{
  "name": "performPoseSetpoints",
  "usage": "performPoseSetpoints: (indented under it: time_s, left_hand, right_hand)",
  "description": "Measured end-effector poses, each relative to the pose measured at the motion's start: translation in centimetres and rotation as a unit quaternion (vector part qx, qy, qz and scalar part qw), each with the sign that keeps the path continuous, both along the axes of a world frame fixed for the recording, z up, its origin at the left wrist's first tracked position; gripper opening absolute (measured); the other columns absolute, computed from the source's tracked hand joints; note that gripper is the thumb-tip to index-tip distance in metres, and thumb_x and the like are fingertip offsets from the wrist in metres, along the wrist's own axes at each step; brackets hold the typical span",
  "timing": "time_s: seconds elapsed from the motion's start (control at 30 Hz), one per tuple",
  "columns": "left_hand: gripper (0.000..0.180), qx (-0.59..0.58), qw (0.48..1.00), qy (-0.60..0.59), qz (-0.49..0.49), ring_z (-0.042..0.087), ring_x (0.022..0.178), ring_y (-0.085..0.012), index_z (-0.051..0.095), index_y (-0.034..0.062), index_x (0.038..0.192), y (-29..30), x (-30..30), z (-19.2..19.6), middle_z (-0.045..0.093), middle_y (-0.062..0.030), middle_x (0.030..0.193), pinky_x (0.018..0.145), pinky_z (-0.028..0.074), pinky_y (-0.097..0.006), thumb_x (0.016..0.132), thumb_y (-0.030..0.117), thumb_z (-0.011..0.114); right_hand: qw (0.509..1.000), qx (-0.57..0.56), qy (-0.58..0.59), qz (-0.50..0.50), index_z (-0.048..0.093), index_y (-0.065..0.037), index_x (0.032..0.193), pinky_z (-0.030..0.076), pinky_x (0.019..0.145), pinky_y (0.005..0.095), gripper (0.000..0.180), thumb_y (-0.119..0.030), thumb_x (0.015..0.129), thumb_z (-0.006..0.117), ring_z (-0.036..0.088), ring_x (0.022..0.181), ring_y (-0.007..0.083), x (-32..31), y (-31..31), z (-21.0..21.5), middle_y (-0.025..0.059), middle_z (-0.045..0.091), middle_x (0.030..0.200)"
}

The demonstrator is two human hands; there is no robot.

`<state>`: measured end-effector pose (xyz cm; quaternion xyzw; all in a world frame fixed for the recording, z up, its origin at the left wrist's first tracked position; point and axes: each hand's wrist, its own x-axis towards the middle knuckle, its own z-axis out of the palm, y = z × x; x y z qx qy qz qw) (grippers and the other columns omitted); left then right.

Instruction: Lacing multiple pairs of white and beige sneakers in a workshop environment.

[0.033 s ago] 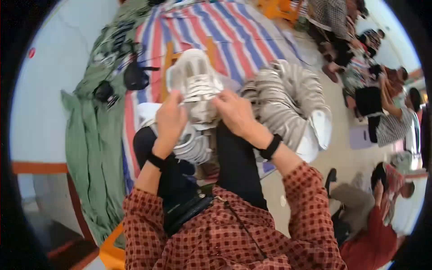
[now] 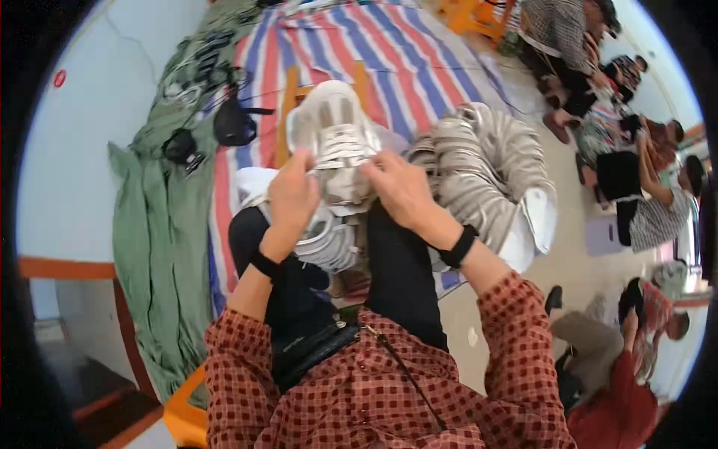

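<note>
- While my left hand (image 2: 294, 194) and right hand (image 2: 404, 191) curl beside the shoe (image 2: 340, 138), I can't tell whether they grip it.
- Right of the shoe: a beige stack (image 2: 462, 176).

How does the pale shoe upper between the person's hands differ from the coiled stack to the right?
The shoe upper is one piece; the coiled stack is many layered pieces.
The shoe upper is smaller; the coiled stack is far bulkier.
The shoe upper sits between the left hand and right hand, toe pointing away; the coiled stack curves round beyond the right hand.
Both show pale, whitish to beige tones.
</note>
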<state>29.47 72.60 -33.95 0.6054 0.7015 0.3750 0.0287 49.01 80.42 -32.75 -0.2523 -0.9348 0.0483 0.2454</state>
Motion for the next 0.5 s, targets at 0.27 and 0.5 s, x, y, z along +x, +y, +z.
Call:
performPoseSetpoints:
  time_s: [0.27, 0.5]
  left_hand:
    - [0.026, -0.018, 0.979, 0.193, -0.067, 0.057, 0.078, -0.0323, 0.05, 0.0081, 0.098, -0.8, 0.6, 0.8, 0.051, -0.0127, 0.082, 0.063, 0.046, -0.041, 0.075, -0.003, 0.051]
    - [0.013, -0.021, 0.942, 0.329, -0.063, 0.056, 0.072, -0.026, 0.055, 0.0093, 0.089, -1.0, -0.1, 1.4, 0.051, -0.0085, 0.077, 0.062, 0.045, -0.038, 0.076, 0.008, 0.054]
  right_hand:
    - [0.959, 0.015, -0.282, -0.012, 0.061, -0.002, 0.087, 0.05, 0.052, 0.0359, 0.02, -0.004, 0.067, 0.062, 0.063, 0.075, 0.0241, -3.1, -0.8, 4.7, 0.0123, 0.06, 0.083]
    - [0.952, 0.176, -0.251, 0.002, 0.068, -0.001, 0.085, 0.047, 0.058, 0.0441, 0.026, -0.021, 0.077, 0.055, 0.058, 0.08, 0.0287, -5.6, 0.0, 0.3, 0.0221, 0.057, 0.096]
